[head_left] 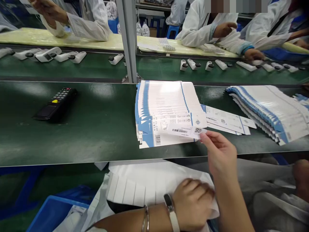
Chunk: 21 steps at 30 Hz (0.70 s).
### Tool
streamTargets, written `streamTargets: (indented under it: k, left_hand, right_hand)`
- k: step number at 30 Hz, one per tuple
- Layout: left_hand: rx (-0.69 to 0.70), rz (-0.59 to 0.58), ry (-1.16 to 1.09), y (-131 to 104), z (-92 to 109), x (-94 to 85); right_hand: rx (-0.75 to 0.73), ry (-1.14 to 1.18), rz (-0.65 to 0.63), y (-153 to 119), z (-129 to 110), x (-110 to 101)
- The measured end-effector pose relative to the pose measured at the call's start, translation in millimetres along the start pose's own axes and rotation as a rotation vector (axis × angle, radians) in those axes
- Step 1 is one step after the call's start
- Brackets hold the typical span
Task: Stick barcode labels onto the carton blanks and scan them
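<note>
Between thumb and fingertips, my right hand pinches a white label printed with a barcode and a QR code. The label lies over the front of a fanned stack of flat white-and-blue cartons on the green bench; whether it touches the top carton, I cannot tell. Lower down, in my lap, my left hand curls its fingers over the right end of a white label sheet marked off in strips. A watch and a bangle are on that wrist. Its fingertips are partly hidden.
A black handheld scanner lies on the bench at left. Loose cartons and a second fanned carton stack lie right. Beyond a metal post, a green belt carries several white devices; co-workers sit behind it. A blue bin stands lower left.
</note>
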<state>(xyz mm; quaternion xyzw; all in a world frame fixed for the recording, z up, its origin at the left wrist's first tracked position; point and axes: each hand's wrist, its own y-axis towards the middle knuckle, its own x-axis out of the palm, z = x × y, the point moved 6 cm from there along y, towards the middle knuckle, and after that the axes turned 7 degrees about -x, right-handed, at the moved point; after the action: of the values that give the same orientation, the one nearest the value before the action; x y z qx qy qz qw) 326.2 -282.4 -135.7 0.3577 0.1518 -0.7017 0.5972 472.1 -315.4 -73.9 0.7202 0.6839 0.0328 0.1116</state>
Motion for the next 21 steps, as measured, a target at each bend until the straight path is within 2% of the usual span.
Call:
streamTargets:
  k: [2,4,6,7,8,10,12,14,18,21]
  left_hand:
    - [-0.047,-0.123,0.009,-1,-6,15.0]
    - [-0.101,-0.216,0.015,-9,-22,16.7]
    - [-0.099,-0.229,-0.014,-19,-34,2.5]
    - [-0.089,-0.189,-0.04,-24,-39,-10.5]
    - [-0.087,-0.11,-0.069,-29,-42,-26.9]
    - [-0.128,0.124,-0.102,-39,-48,-65.7]
    - [-0.171,0.376,-0.092,-52,-50,-104.4]
    - [-0.165,0.557,-0.046,-63,-49,-136.0]
    - [-0.15,0.821,0.033,-76,-51,-180.4]
    - [-0.17,0.99,0.091,-76,-55,-198.2]
  right_hand:
    - [-0.014,0.002,0.019,5,-3,-4]
    - [0.005,0.005,-0.016,5,-2,-2]
    - [0.048,-0.001,-0.113,2,0,8]
    - [0.069,-0.004,-0.17,-1,1,15]
    - [0.086,-0.006,-0.225,-4,1,22]
    - [0.11,-0.006,-0.308,-10,1,33]
    - [0.128,-0.006,-0.347,-12,2,39]
    - [0.149,-0.009,-0.365,-13,3,42]
    - [0.196,-0.026,-0.383,-15,8,42]
    - [0.218,-0.047,-0.351,-19,11,42]
